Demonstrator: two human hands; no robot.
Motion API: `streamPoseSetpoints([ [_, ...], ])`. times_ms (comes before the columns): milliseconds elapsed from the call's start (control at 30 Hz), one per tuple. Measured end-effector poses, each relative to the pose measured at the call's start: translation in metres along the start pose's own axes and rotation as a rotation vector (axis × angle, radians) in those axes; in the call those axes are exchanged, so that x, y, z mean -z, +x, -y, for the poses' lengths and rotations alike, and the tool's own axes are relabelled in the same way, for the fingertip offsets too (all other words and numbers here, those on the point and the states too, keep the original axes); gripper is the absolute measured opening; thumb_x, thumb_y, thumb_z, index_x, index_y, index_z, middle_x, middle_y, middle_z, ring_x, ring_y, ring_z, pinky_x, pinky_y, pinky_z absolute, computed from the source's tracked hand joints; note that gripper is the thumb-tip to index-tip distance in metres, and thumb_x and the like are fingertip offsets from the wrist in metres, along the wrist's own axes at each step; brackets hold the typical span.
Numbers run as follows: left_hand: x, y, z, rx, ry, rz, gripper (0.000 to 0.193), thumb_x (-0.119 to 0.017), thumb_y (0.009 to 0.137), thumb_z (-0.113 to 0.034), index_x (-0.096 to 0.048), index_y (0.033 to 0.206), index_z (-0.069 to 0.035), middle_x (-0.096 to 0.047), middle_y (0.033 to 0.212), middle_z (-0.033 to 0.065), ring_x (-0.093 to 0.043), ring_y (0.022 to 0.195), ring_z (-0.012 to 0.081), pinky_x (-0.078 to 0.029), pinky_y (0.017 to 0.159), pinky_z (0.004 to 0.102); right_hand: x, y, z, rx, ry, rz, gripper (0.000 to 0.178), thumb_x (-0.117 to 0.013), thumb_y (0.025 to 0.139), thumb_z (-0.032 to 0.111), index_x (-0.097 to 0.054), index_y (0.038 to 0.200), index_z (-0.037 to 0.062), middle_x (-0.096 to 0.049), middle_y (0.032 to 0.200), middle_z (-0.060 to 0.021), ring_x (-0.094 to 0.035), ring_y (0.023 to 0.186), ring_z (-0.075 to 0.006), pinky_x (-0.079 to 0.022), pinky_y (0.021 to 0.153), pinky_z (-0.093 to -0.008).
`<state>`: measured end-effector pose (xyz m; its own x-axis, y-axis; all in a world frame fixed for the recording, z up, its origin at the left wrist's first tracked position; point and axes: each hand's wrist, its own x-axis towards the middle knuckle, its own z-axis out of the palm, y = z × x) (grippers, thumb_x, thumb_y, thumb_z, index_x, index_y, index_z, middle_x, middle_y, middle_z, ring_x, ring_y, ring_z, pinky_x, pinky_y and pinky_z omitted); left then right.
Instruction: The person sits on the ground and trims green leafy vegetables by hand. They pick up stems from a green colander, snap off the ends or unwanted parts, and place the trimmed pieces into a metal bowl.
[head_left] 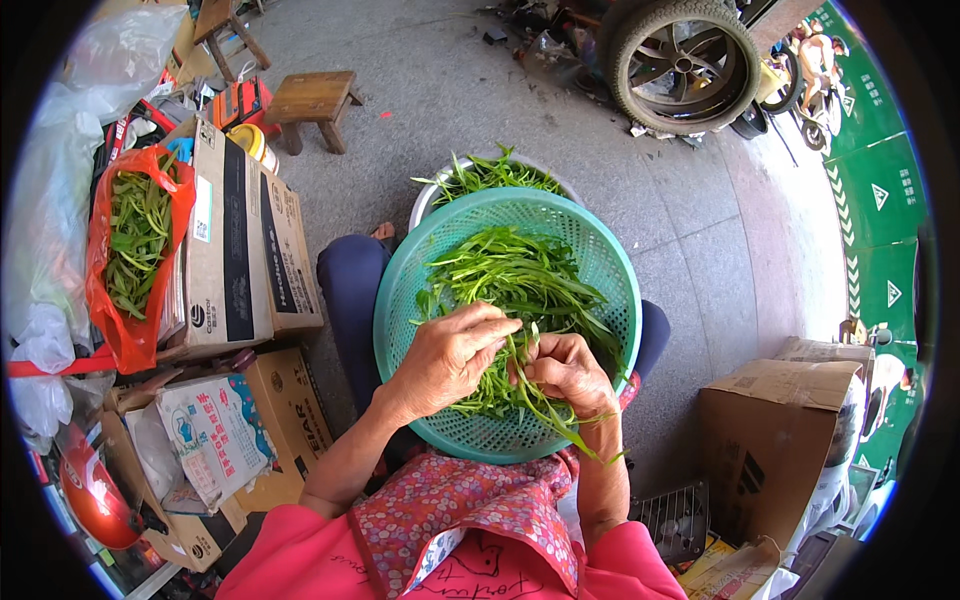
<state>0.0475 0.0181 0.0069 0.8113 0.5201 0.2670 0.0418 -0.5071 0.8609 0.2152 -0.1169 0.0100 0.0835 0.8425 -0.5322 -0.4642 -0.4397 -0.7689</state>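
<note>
A turquoise plastic colander rests on my lap, holding a heap of long leafy green vegetables. Over its near half, my left hand is closed in a pinch at the tips of thumb and fingers, by the upper end of a green stem. Close beside it, my right hand grips a leafy green stem, whose leaves hang down past the colander's near right rim. Just beyond the colander, partly hidden by it, a metal basin holds more of the same greens.
At the left, a red plastic bag of greens stands against cardboard boxes. A wooden stool stands far left. Far right lies a wheel with a tyre. Nearer on the right is a large cardboard box beside a wire rack.
</note>
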Motion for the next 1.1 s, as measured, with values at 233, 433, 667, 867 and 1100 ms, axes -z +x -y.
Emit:
streamPoseSetpoints([
  [233,0.012,-0.007,0.005,-0.026,0.085,0.164,0.008,-0.071,0.08,-0.003,-0.067,0.087,-0.003,-0.065,0.084,0.0083,-0.067,0.077,0.029,-0.053,0.064,0.0407,0.012,0.002,0.002,-0.052,0.026,0.118,0.006,-0.071,0.084,0.009,-0.069,0.085,0.0041,-0.069,0.08,0.0019,-0.049,0.059,-0.0015,-0.034,0.052,-0.0191],
  [433,0.005,-0.016,0.003,0.15,-0.218,0.001,0.008,-0.068,0.083,0.003,-0.063,0.088,-0.001,-0.061,0.08,0.0036,-0.057,0.062,0.0148,-0.046,0.057,0.031,-0.012,-0.003,0.017,-0.028,-0.083,0.066,0.004,-0.073,0.082,0.0,-0.069,0.081,0.0007,-0.069,0.08,0.0009,-0.059,0.071,-0.0043,-0.048,0.066,-0.0216],
  [667,0.014,-0.019,0.021,0.371,-0.558,-0.094,0.011,-0.062,0.096,-0.009,-0.062,0.088,-0.001,-0.053,0.072,-0.0032,-0.045,0.063,0.003,-0.037,0.055,0.0241,-0.003,-0.025,0.099,0.39,-0.738,-0.367,0.008,-0.075,0.078,-0.001,-0.068,0.082,-0.0001,-0.065,0.076,-0.0021,-0.052,0.059,-0.0037,-0.041,0.053,-0.0248],
  [867,0.002,-0.028,0.025,0.258,-0.101,0.114,0.013,-0.07,0.091,-0.01,-0.069,0.083,0.0,-0.062,0.075,0.0092,-0.063,0.07,0.0217,-0.05,0.064,0.0377,0.049,0.122,0.177,1.144,-1.219,-0.938,0.01,-0.075,0.08,0.013,-0.068,0.085,0.0073,-0.069,0.089,-0.0103,-0.067,0.072,-0.0344,-0.054,0.065,-0.0446],
  [1100,-0.022,-0.036,0.02,0.171,0.08,0.23,0.016,-0.064,0.094,-0.019,-0.073,0.098,-0.006,-0.069,0.083,0.0135,-0.064,0.068,0.0329,-0.052,0.065,0.0424,0.108,0.232,0.132,0.324,-1.617,-0.73,0.017,-0.068,0.075,0.013,-0.076,0.089,0.0072,-0.075,0.097,-0.0217,-0.074,0.091,-0.0394,-0.06,0.079,-0.0485],
])
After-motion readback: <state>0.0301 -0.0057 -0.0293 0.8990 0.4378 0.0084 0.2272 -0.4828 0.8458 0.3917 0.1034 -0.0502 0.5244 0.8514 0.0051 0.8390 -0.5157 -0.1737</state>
